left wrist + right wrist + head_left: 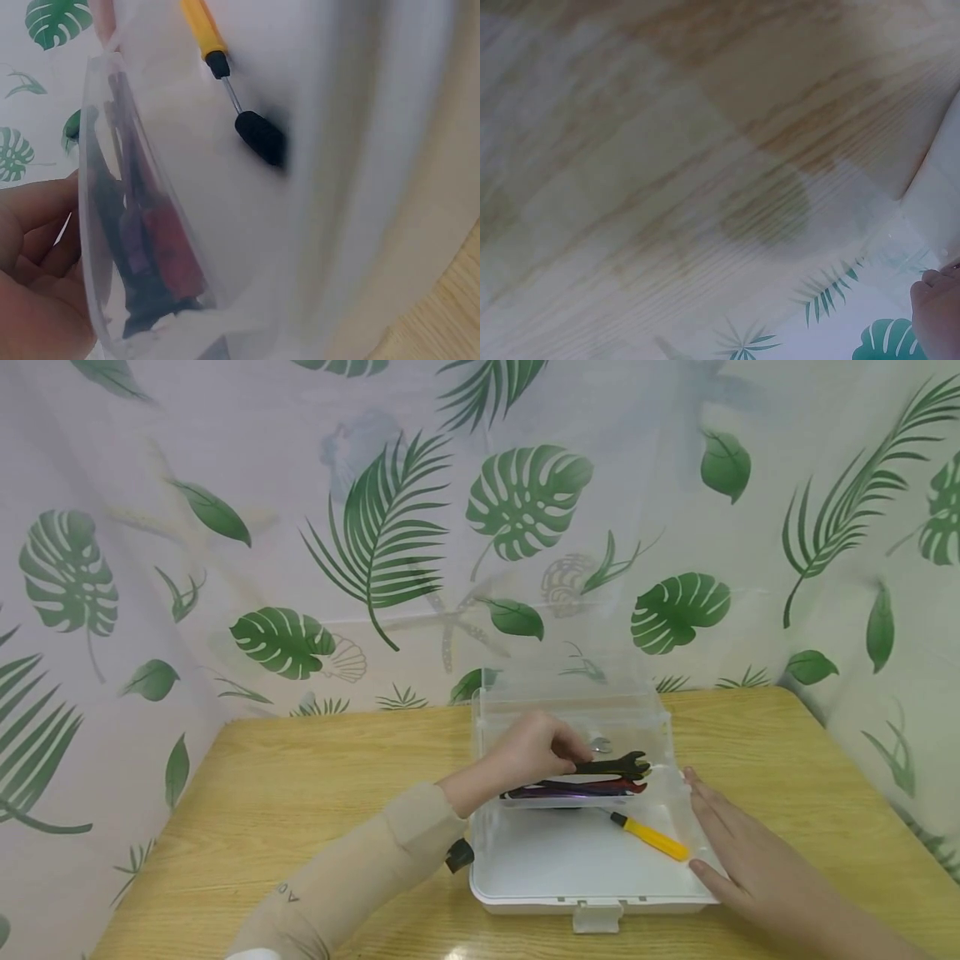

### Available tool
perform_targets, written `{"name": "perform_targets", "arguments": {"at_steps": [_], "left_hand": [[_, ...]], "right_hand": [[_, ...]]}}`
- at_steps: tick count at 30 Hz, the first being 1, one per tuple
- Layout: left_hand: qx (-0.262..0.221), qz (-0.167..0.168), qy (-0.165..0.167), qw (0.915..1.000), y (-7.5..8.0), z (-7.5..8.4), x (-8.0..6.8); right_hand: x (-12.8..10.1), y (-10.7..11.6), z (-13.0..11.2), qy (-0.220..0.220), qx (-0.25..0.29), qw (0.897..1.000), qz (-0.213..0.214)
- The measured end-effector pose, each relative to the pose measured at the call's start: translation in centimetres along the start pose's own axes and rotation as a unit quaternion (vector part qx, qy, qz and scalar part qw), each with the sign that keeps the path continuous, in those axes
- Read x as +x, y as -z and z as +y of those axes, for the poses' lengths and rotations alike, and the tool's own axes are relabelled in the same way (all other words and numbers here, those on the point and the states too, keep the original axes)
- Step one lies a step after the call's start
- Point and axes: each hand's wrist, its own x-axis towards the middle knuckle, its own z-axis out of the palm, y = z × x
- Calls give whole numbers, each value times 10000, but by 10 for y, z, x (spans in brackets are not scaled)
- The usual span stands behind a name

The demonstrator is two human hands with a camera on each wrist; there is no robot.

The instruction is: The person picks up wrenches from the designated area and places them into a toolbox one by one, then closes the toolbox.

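Observation:
My left hand pinches a black open-end wrench over the clear tray inside a white plastic box. Several more wrenches, purple and red among them, lie in that tray; the left wrist view shows the red wrench through its wall. A silver wrench head pokes up behind. Along the box's right wall rests my right hand, its fingers extended and thumb near the front corner. On the box floor lies a yellow-handled screwdriver, and a black ridged handle sits by its shaft.
The box's clear lid stands raised at the back, with a clear latch at the front. Beneath is a wooden table. A leaf-print cloth hangs behind the table. Near the left cuff is a small black piece.

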Motion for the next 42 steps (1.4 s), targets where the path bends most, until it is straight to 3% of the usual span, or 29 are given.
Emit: {"name": "perform_targets", "arguments": {"at_steps": [4,12,20,28,42], "left_hand": [[178,-64,58,9998,-2,-1,0],[757,-50,-91,9971,-2,-4,0],[577,-36,-153,9982,4,-5,-2],[424,-38,-247,9988,11,-7,-5],[333,52,-219,9992,25,-13,-14]], "right_hand": [[0,-1,0,123,-51,9998,179],[1,1,0,-65,11,10000,-69],[0,0,0,332,-11,9987,374],[0,2,-1,-42,-27,10000,-56],[2,12,-5,-21,-267,9996,-17]]}}
